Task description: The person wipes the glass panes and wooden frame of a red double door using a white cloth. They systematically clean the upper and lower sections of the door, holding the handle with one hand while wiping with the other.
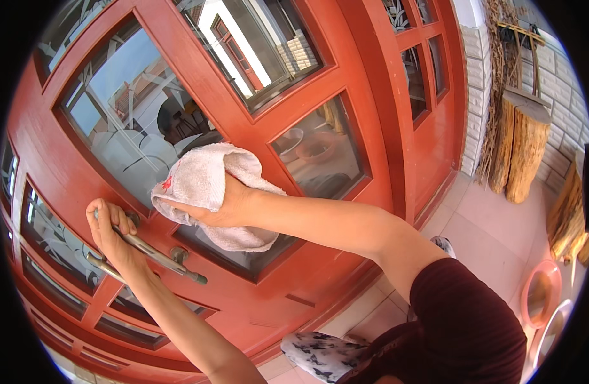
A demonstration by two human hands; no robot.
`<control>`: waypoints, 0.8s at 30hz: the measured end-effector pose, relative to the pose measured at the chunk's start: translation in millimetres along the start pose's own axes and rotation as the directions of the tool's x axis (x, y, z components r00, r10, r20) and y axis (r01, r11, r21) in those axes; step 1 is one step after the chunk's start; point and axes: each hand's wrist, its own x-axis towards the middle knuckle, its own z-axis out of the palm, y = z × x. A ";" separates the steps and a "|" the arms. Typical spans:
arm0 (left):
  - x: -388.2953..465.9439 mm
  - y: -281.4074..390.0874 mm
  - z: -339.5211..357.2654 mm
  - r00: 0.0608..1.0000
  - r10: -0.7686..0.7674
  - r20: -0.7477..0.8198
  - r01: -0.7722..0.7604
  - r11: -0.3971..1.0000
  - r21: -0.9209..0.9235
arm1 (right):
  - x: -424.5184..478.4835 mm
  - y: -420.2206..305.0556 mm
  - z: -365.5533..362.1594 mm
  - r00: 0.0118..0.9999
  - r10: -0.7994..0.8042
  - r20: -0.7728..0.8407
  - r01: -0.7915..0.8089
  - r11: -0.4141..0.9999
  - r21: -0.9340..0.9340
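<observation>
A red door (323, 144) with several glass panes stands before me. My left hand (112, 230) is wrapped round the upper end of a metal bar handle (155, 254) on it. In my right hand (232, 204) is a pale terry cloth (196, 175) with a red mark, draped over the fingers. The cloth lies against the door's middle rail and overlaps the corners of the large pane (131, 115) and the small lower pane (241, 261). Most of my right fingers are hidden by it.
Right of the door, wooden logs (520, 144) stand by a white brick wall (563, 91). A pink basin (541, 293) and a white basin (553, 331) sit on the tiled floor (491, 216). A second metal handle (105, 266) is on the left.
</observation>
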 end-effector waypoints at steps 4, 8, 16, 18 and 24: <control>-0.3 -0.5 5.1 0.999 0.013 -0.034 -0.012 1.000 0.018 | -10.9 46.4 -28.2 0.947 -0.250 0.202 0.321 0.775 -0.544; 0.8 -3.6 3.6 0.998 0.033 -0.049 -0.030 0.998 0.056 | -23.6 73.8 -40.8 0.967 -0.196 0.160 0.240 0.910 -0.337; 0.4 -2.1 6.3 0.999 0.041 -0.036 -0.039 0.998 0.039 | -85.3 99.2 -79.8 0.967 -0.251 0.041 0.246 0.883 -0.400; 0.7 -1.6 6.5 0.998 0.056 -0.020 -0.055 0.998 0.039 | -95.3 107.2 -100.9 0.951 -0.299 0.080 0.300 0.827 -0.475; 1.5 -5.7 -3.7 0.998 0.064 0.000 -0.064 0.998 0.006 | -95.2 99.9 -147.2 0.984 0.170 0.050 -0.145 0.934 -0.326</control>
